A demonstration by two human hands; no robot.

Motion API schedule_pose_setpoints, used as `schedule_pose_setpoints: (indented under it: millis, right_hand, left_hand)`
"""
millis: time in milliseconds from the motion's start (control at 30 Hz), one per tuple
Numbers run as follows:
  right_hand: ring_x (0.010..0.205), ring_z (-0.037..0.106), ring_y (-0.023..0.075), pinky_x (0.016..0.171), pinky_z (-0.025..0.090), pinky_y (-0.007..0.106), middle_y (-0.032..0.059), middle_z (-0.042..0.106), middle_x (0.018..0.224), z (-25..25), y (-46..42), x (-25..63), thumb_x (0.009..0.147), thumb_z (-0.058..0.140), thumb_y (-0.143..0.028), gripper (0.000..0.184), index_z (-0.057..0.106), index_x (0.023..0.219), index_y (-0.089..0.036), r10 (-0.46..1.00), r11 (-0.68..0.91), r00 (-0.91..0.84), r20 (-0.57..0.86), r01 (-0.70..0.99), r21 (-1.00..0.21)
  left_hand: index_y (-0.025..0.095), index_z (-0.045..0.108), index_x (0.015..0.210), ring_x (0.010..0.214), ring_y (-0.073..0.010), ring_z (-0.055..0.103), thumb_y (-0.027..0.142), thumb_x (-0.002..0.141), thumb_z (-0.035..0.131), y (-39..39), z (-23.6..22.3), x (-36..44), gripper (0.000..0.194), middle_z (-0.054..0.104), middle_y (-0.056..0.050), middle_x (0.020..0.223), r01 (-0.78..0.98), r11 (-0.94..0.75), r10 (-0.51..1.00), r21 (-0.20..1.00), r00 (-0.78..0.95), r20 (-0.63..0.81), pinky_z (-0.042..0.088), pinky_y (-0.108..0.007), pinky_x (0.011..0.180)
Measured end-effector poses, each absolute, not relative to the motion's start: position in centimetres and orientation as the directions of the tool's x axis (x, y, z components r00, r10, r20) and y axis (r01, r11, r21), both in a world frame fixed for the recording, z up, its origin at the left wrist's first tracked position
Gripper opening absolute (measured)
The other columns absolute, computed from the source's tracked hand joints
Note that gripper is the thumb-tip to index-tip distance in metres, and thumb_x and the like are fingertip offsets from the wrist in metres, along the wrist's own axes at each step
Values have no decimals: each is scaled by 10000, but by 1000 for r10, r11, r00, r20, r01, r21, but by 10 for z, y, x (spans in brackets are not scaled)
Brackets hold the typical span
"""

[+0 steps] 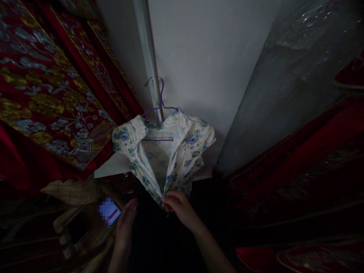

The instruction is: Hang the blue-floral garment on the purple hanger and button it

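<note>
A short-sleeved floral shirt [187, 151], white with blue flowers, hangs on a purple hanger [162, 99]. Its collar is spread, and the front falls open in a deep V down to where my right hand [176, 203] pinches the front edges together. The fingertips are closed on the cloth there. Lower and to the left, my left hand [127, 217] is held apart from the shirt with its fingers stretched out and nothing in them. Beside that hand a phone [114, 215] lies with its screen lit. Darkness hides the shirt's lower hem.
The hanger's hook goes over a pale vertical strip [149, 49] against a white panel [204, 45]. Red embroidered garments [51, 83] crowd the left side. At the right are a shiny translucent cover [273, 87] and more red cloth [278, 148]. A wooden chair [61, 227] stands at lower left.
</note>
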State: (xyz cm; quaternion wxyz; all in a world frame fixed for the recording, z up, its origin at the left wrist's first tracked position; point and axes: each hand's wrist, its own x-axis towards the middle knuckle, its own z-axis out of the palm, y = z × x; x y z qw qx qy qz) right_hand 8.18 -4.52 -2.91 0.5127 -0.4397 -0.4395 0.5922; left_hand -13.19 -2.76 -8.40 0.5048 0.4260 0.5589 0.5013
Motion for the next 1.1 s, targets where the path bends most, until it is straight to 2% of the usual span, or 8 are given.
schedule_pose_setpoints:
  millis: [133,267,367,533,700,867,1000,1100]
  right_hand:
    - [484,373,90,501,283,240,-45,424,492,-28,-47,81,765,597,-461,359,508,538,-197,993,-117,-50,-109,-219,-969]
    - [449,347,80,463,250,236,-44,415,473,-26,-49,91,749,606,-480,390,494,507,-196,991,-137,-31,-134,-199,-970]
    - [396,354,81,437,227,236,-42,425,413,-21,-49,104,759,595,-495,389,572,530,-182,988,-150,-66,-141,-155,-977]
    - [375,325,61,415,178,220,-46,425,394,7,-30,124,699,654,-481,353,632,563,-156,985,-107,102,-141,-288,-952]
    - [374,317,47,388,162,205,-47,443,404,84,27,136,673,688,-424,295,645,578,-148,972,149,220,82,-307,-940]
    - [394,427,62,386,230,176,-24,520,438,163,65,138,781,627,-331,246,644,624,-143,954,271,195,228,-230,-935]
    - [389,460,60,402,269,174,-16,560,443,164,59,131,819,599,-364,286,642,629,-154,934,347,138,330,-131,-929]
    - [388,460,64,408,283,185,-24,563,447,148,48,129,811,590,-398,292,637,635,-170,915,393,135,379,-96,-914]
  left_hand:
    - [194,679,1166,1121,-267,676,344,832,717,-40,-65,-86,369,729,-92,1177,71,-68,970,995,238,49,509,-386,1010]
    - [180,681,937,874,-213,690,227,870,584,-39,-49,-41,126,727,-50,896,221,-327,931,919,244,272,531,-319,824]
    - [191,623,808,739,-185,643,222,898,536,-35,-46,-27,129,660,-20,752,238,-408,902,881,252,350,507,-283,721]
    - [207,580,841,762,-186,622,223,928,497,-38,-59,-18,121,638,-34,806,266,-423,896,867,267,355,488,-287,733]
    - [214,518,774,695,-192,588,279,923,492,-38,-85,-5,165,592,-33,733,325,-372,921,869,242,304,461,-292,672]
    - [212,503,774,688,-186,572,293,930,492,-30,-98,-5,176,564,-17,719,339,-391,910,856,283,303,445,-282,667]
    - [195,547,773,712,-184,597,272,920,532,-15,-87,-15,167,606,-20,729,327,-372,893,869,382,238,451,-278,679]
    - [180,645,942,812,-192,663,262,924,567,4,-50,-24,115,695,-43,851,246,-381,868,891,426,254,502,-291,766]
